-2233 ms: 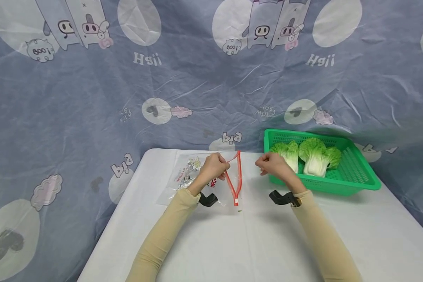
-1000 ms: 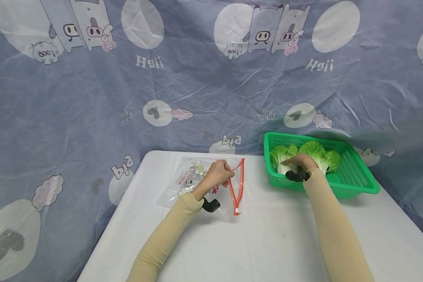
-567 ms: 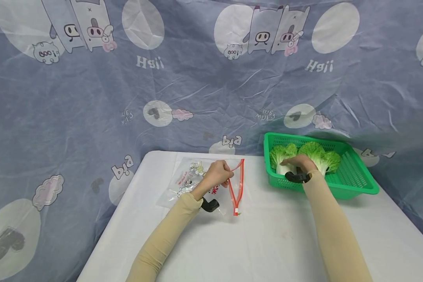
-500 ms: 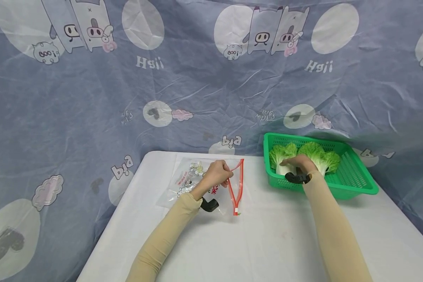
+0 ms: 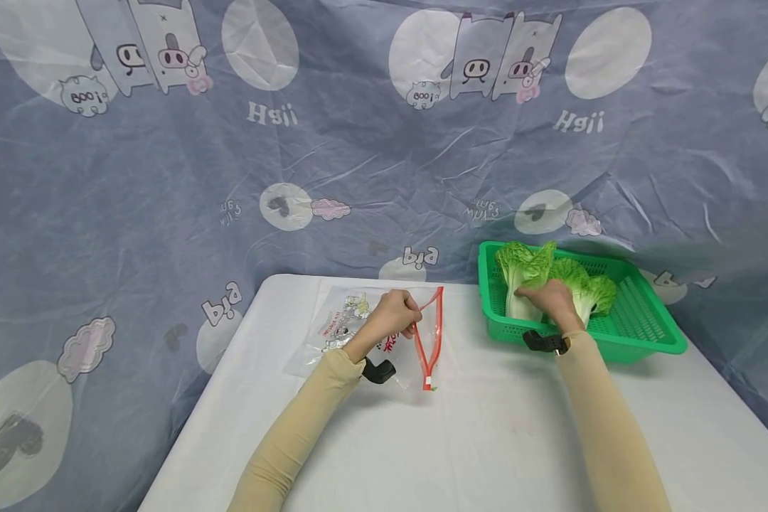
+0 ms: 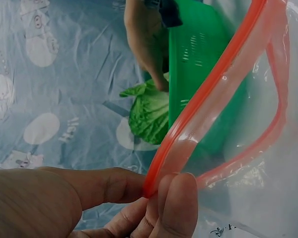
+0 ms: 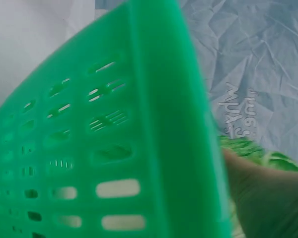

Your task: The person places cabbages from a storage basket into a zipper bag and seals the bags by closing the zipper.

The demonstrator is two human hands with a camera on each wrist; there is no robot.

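My left hand [image 5: 393, 313] pinches one red-edged side of the mouth of a clear zip bag [image 5: 345, 320], printed with figures and red lettering, lying on the table. In the left wrist view the thumb and fingers hold the red zip strip [image 6: 188, 116], and the mouth gapes. My right hand [image 5: 553, 299] grips a napa cabbage [image 5: 518, 274] by its white stem, its leafy top raised above the rim of the green basket [image 5: 640, 341]. In the right wrist view the basket wall [image 7: 79, 119] covers most of the cabbage; the thumb [image 7: 273, 198] shows beside it.
More napa cabbage [image 5: 592, 295] lies in the basket, right of my hand. A small green scrap [image 5: 434, 389] sits by the bag's zip end. The white table [image 5: 461, 441] meets a grey-blue printed cloth [image 5: 358, 142] hanging behind it.
My right hand has gone from beside the bag to the basket, taken hold of the left cabbage and raised it slightly. My left hand stays on the bag's mouth.
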